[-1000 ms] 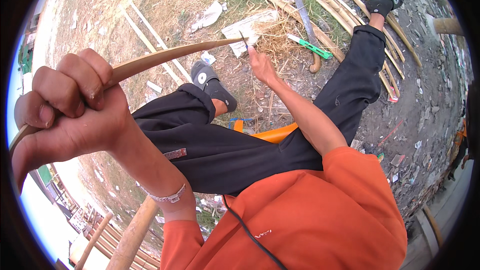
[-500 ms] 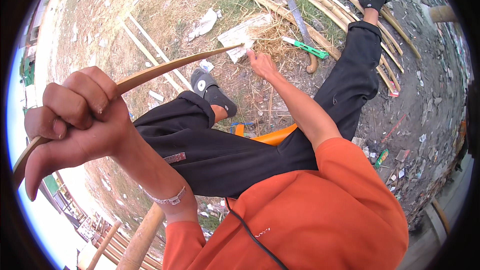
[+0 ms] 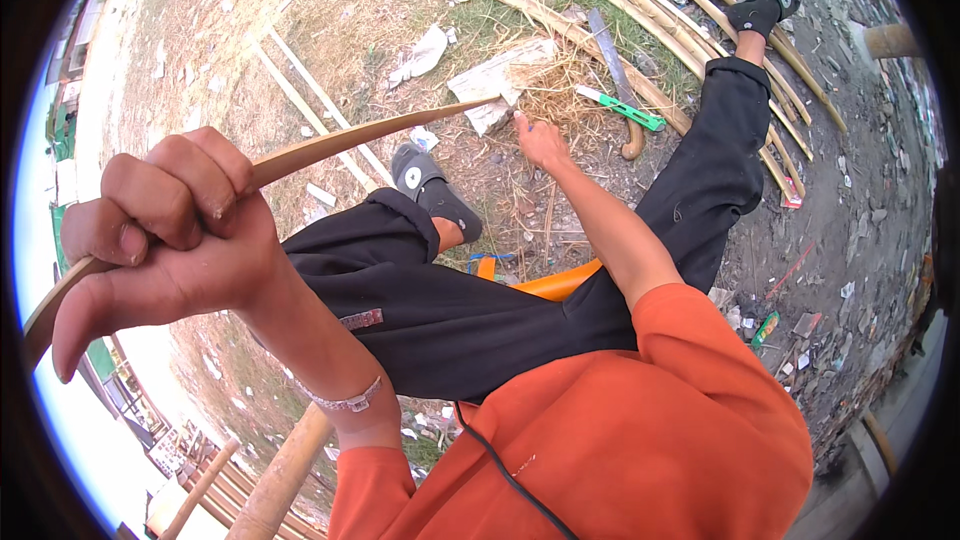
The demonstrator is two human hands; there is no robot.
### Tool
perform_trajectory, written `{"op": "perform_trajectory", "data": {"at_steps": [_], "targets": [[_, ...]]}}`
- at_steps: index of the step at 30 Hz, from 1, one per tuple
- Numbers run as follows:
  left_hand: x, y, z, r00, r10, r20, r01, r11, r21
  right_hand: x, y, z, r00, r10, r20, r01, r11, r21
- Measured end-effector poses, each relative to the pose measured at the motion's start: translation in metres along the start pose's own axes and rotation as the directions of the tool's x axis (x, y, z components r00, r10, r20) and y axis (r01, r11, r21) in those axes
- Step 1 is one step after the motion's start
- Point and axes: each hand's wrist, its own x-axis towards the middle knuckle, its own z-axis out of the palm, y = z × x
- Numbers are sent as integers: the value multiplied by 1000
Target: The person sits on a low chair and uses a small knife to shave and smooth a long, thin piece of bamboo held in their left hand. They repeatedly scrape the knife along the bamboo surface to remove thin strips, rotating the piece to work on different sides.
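My left hand (image 3: 185, 225) is raised at the left, its fingers wrapped round a long, thin bamboo strip (image 3: 330, 145). The strip curves up and away, and its thin far end tapers off over a pale wooden block (image 3: 487, 80). Close to that tip is my right hand (image 3: 543, 144), with its fingers curled in and one digit pointing up toward the block. Whether it touches or holds anything is hidden. Just beyond lie a heap of straw-like shavings (image 3: 555, 90), a green-handled knife (image 3: 630, 110) and a saw (image 3: 608, 55) with a curved wooden handle (image 3: 633, 140).
Long split bamboo poles (image 3: 640, 5) lie across the far right, partly under my right foot. Two pale strips (image 3: 318, 105) rest on the dry grass at left. Beneath my legs shows an orange seat edge (image 3: 560, 283). A thick bamboo pole (image 3: 280, 480) rises at lower left.
The whole view has shifted slightly, so things sit a little farther right. My left hand keeps its grip on the bamboo strip, and my right hand stays near its tip.
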Motion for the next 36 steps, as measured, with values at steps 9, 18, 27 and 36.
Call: {"op": "perform_trajectory", "data": {"at_steps": [9,18,27,36], "targets": [[6,-4,7,963,229,-144,-109,816,568,-95,-84,-92,902,-431,24,418,886,204],[1,1,11,973,228,-21,-195,872,449,-164,-111,-89,830,-532,-166,549,832,82],[0,4,16,966,185,-179,-124,944,305,-137,-102,-64,909,-385,-158,385,922,-32],[-9,3,26,985,168,-35,-157,964,215,-119,-44,-48,938,-279,-207,305,947,101]]}}
